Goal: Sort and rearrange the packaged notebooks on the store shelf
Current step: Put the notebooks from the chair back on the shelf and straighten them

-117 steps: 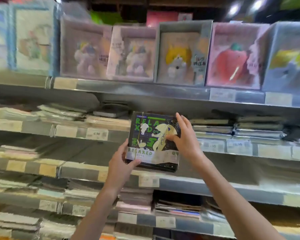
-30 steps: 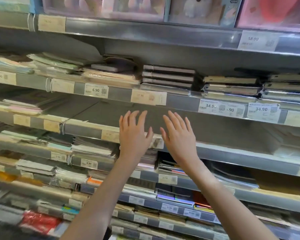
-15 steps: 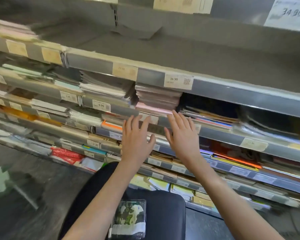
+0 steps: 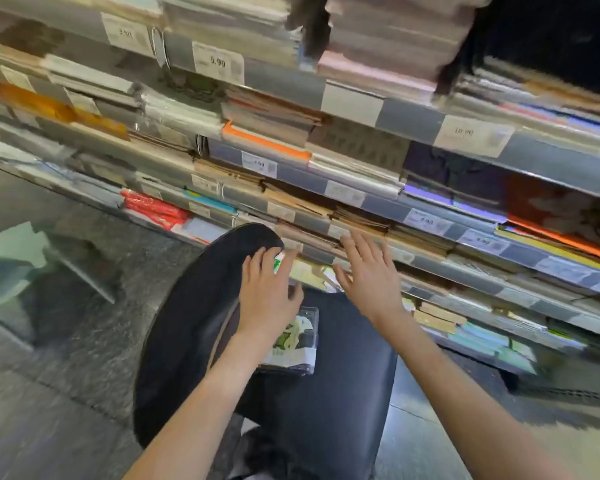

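Shelf tags [image 4: 217, 62] read 9.99; hands [image 4: 369, 271] spread above packaged notebook [image 4: 297, 337].

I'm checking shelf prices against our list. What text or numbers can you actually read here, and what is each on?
"9.99": price tag on the upper shelf rail.
"10.00", likely; blurred: price tag on the rail at right.
"4.50", roughly; blurred: small tag on the rail below the orange notebook.
All other rail tags: too blurred to read.
Packaged notebook on the lap: no print readable.

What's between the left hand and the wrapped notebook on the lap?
Nothing visible. The left hand, fingers spread, is right above the notebook lying on the lap; the right hand is off to its side.
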The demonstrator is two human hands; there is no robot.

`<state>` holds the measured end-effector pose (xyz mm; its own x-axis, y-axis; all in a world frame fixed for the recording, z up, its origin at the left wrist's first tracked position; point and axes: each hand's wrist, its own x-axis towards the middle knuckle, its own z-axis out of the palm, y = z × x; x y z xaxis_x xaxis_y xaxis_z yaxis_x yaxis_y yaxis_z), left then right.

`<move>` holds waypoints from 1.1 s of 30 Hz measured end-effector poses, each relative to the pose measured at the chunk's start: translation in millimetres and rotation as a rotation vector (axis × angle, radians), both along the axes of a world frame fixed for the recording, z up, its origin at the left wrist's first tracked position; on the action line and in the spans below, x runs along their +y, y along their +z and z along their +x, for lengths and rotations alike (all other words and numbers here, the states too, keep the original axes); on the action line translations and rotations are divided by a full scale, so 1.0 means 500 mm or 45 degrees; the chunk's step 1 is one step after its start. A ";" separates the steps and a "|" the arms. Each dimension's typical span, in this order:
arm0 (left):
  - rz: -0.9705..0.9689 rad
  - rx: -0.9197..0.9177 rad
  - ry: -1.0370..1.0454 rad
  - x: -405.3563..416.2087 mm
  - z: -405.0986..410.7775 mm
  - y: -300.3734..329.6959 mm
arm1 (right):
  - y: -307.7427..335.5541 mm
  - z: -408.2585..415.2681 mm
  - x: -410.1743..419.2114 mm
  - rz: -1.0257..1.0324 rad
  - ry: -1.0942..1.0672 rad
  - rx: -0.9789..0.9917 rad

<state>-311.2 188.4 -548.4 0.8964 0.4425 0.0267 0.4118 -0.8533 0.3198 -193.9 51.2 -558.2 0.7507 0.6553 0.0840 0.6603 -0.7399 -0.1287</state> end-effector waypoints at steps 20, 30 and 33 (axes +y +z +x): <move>-0.298 0.511 0.227 -0.018 -0.205 -0.395 | -0.425 -0.110 -0.012 -0.200 0.046 0.734; -0.458 0.550 0.445 -0.018 -0.214 -0.480 | -0.519 -0.106 0.021 -0.115 -0.086 1.064; -0.561 0.594 0.495 -0.018 -0.218 -0.493 | -0.526 -0.121 0.033 -0.040 -0.157 1.056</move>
